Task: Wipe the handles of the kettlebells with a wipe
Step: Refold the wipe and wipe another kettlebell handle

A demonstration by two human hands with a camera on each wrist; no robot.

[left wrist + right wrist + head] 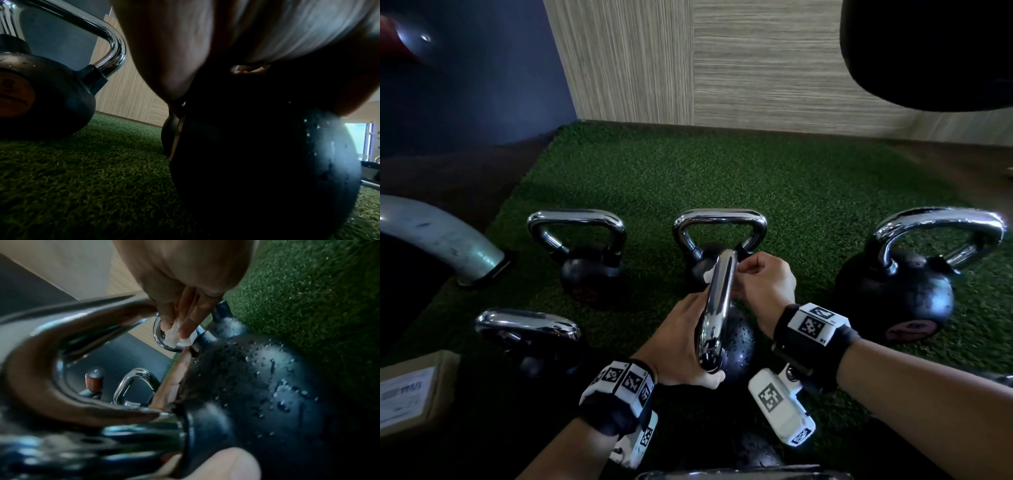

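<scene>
Centre kettlebell [736, 346] sits on the green turf [722, 178], black body beaded with droplets, chrome handle [717, 308] running toward the camera in head view. Left hand [678, 342] is on the near end of that handle, thumb under the bend; fingers hidden behind the chrome, so can't tell how far they wrap. Right hand [763, 279] has fingers curled, pinching a white wipe [174, 335] against the far end of the handle, just above the bell's neck. Four more kettlebells around it: back left [585, 253], back centre [719, 233] right behind the hands, right [907, 274], near left [530, 335]. Cardboard box [410, 394] at lower left, grey pipe [441, 240] beside the turf
</scene>
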